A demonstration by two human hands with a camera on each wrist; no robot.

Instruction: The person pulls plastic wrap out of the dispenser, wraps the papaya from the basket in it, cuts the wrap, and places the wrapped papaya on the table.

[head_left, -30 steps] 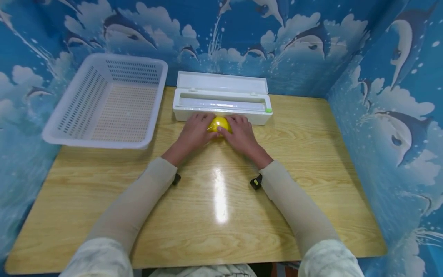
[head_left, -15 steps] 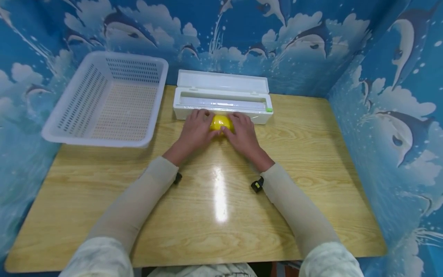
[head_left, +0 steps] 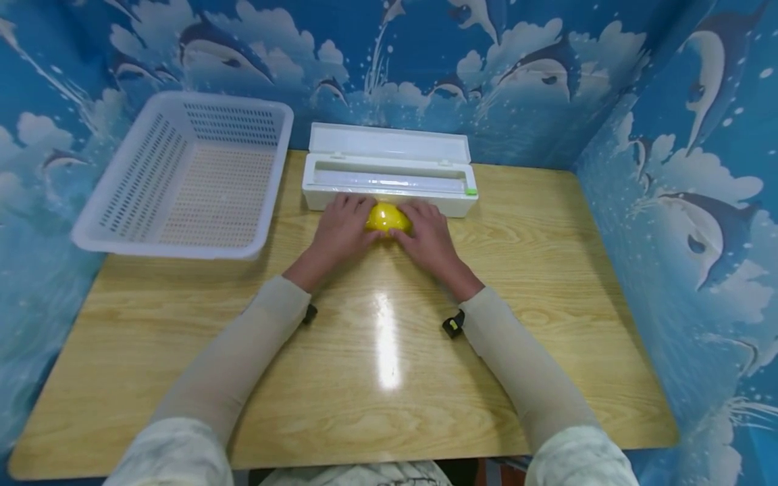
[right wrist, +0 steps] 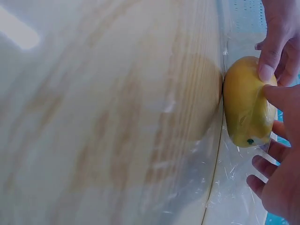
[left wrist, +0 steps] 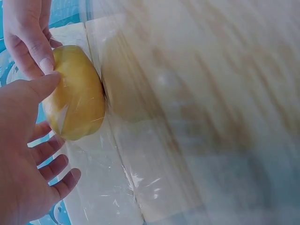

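In the head view, a yellow mango (head_left: 387, 217) lies against the front of a white cling film dispenser (head_left: 389, 143) whose lid stands raised. My left hand (head_left: 344, 226) holds the mango's left end, and my right hand (head_left: 428, 231) holds its right end. Both thumbs lie on the near side, the other fingers toward the dispenser. Clear cling film (left wrist: 105, 183) spreads under and around the mango in the left wrist view, with some creased over its skin. The right wrist view shows film over the mango (right wrist: 241, 105) too, and a small dark green spot at one end.
A white perforated plastic basket (head_left: 276, 175) stands at the back left of the wooden table (head_left: 389, 418). A green piece (head_left: 471, 192) sits at the dispenser's right end. Dolphin-printed curtains (head_left: 699, 223) border the table at the back and sides.
More of the mango shows between my hands than a second ago, and it looks slightly turned. My thumbs have shifted a little apart. The dispenser and basket stay in place.
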